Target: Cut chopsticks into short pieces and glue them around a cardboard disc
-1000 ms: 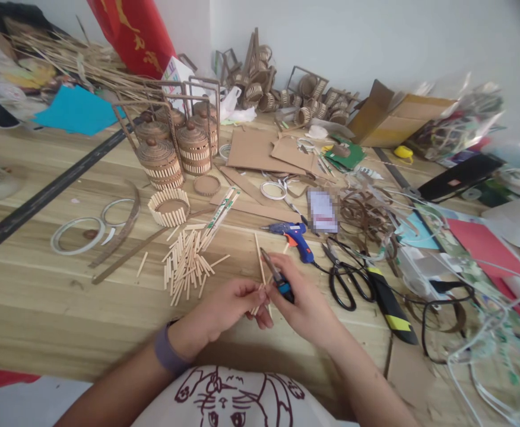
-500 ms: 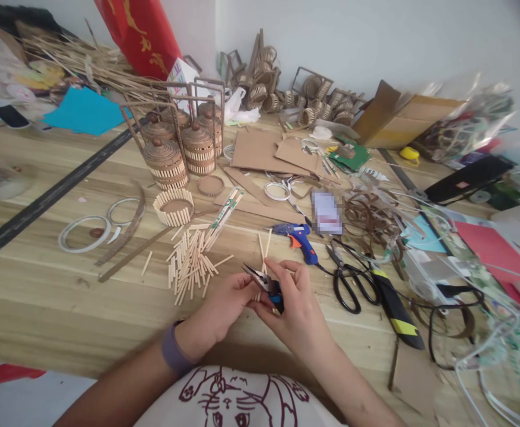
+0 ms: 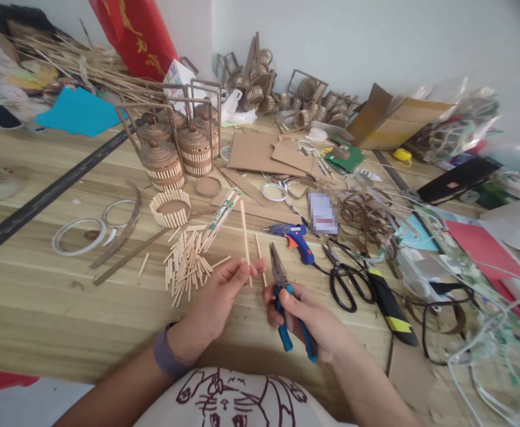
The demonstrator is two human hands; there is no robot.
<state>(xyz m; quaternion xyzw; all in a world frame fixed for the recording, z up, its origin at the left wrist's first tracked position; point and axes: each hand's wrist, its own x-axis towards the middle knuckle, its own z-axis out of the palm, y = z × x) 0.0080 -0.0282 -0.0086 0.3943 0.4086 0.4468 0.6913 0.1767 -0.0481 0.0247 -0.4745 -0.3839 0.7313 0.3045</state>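
Between the thumb and fingers of my left hand (image 3: 222, 296) a thin wooden stick (image 3: 244, 228) is pinched, pointing up and away. My right hand (image 3: 307, 317) is wrapped round blue-handled pliers (image 3: 282, 290), whose jaws look closed and point away from me, apart from the stick. Another stick (image 3: 260, 255) lies on the table just past my fingers. Left of my left hand is a pile of short cut sticks (image 3: 186, 264). Behind that pile stands a ring of upright sticks round a brown base (image 3: 170, 207).
A blue glue gun (image 3: 298, 240), black-handled scissors (image 3: 346, 281) and a black-and-yellow tool (image 3: 391, 305) lie to the right. Finished woven baskets (image 3: 159, 163) with tall handles stand at the back left. Cardboard sheets (image 3: 260, 151) and tape rolls (image 3: 78, 236) lie about.
The pliers have come away from the left hand, moving right and turning to point forward. The left hand has shifted slightly left and now holds the stick up.
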